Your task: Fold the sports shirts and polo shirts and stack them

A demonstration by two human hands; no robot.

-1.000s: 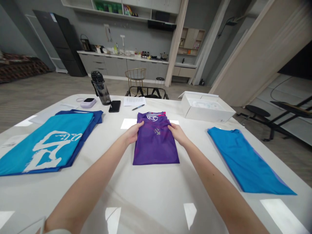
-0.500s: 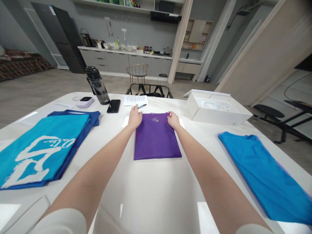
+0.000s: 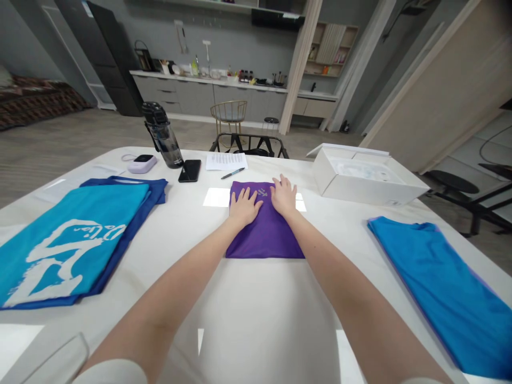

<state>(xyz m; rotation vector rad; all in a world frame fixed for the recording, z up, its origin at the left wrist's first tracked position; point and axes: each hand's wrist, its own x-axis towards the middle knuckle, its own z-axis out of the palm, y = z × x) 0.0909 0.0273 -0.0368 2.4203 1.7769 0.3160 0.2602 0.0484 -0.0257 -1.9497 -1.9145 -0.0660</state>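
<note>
A purple shirt (image 3: 266, 240), folded into a neat rectangle with a small light print near its far edge, lies in front of me on the white table (image 3: 256, 309). My left hand (image 3: 245, 208) rests flat on its upper left part, fingers spread. On the upper right part lies my right hand (image 3: 284, 196), its fingers stretched toward the far edge. Neither hand grips the cloth. Just beyond the shirt are a pen (image 3: 232, 173) and a printed sheet of paper (image 3: 226, 161).
Folded turquoise shirt (image 3: 96, 229) over a dark blue shirt (image 3: 159, 192) at left; folded blue shirt (image 3: 436, 282) at right. Farther back stand a water bottle (image 3: 168, 144), a phone (image 3: 190, 170), a lilac device (image 3: 142, 164) and an open white box (image 3: 360, 184).
Both hands have let go of the shirt's far corners and now lie open on top of it. My left hand moved inward and nearer; the view shifted slightly.
</note>
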